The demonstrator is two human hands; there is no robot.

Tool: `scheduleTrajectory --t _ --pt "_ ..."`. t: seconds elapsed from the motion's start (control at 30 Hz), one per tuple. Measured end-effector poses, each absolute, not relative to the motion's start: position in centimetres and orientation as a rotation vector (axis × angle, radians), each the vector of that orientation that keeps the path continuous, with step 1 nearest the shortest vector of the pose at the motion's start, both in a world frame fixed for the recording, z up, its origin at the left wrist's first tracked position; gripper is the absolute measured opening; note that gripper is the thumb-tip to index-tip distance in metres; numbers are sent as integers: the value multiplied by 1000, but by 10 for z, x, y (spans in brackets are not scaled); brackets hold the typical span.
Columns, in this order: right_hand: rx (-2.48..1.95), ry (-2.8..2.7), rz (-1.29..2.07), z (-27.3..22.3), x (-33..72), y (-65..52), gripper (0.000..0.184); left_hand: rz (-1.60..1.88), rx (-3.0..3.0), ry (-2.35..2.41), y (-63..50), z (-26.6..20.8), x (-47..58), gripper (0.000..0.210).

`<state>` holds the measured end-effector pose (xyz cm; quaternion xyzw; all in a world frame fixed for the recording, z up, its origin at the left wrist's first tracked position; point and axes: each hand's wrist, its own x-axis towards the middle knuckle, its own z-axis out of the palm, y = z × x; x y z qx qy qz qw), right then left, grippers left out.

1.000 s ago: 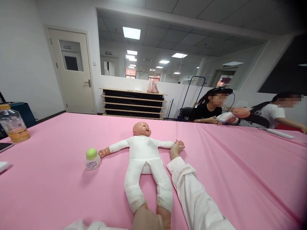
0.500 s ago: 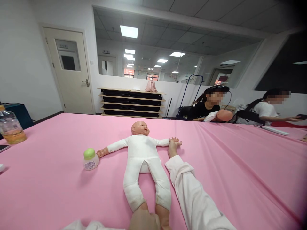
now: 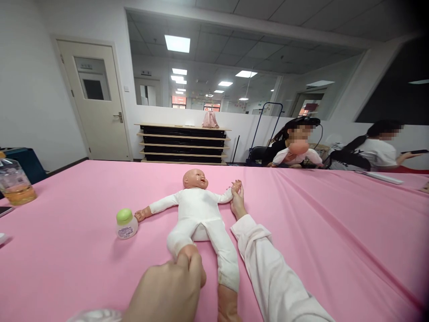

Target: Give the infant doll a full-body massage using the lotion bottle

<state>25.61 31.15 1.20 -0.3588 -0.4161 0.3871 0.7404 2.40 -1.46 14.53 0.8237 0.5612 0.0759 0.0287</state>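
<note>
pink cloth [image 3: 335, 241] covers the worktop, and behind it stand a door [image 3: 89, 107], a long interior window and a pale pink backpack [image 3: 210, 120]. face up on the cloth, head away from the camera, lies a baby doll [image 3: 197, 208] in a white body suit.

the left hand [image 3: 164, 290] is wrapped round the doll's lower leg, with that knee bent and the thigh drawn toward the belly; the other leg lies straight. beyond the doll's far hip, to its right in view, the right hand [image 3: 238, 203] grips the doll's hand, that arm bent upward at the elbow. the step appears to be flexing one leg and the opposite arm together; carrying it on calls for gentle, matched pressure at both grips without twisting the torso.

beside the doll's outstretched hand, opposite the gripped one, stands a green-capped bottle [image 3: 126, 224]; whether they touch is hard to tell. past the doll, on the right, a seated person [image 3: 273, 152] holds a second doll [image 3: 299, 148].

the left hand's fingertips and most of the raised foot are hidden, the straight leg's foot is cut off by the lower edge, and the bottle's label is unreadable.
</note>
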Motion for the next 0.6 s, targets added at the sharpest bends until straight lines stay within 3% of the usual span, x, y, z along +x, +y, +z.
scheduleTrajectory --t 0.13,0.27,0.4,0.6 --pt "-738 -1105 827 31 239 305 73 238 2398 1935 -18 177 21 30" --pt "-685 -1252 909 50 215 290 70 646 2352 1997 -9 177 32 30" --pt "-695 -1467 980 61 194 269 64 955 2541 1704 16 155 47 29" --pt "-812 -1828 974 68 175 244 42 888 2793 1221 74 110 61 25"
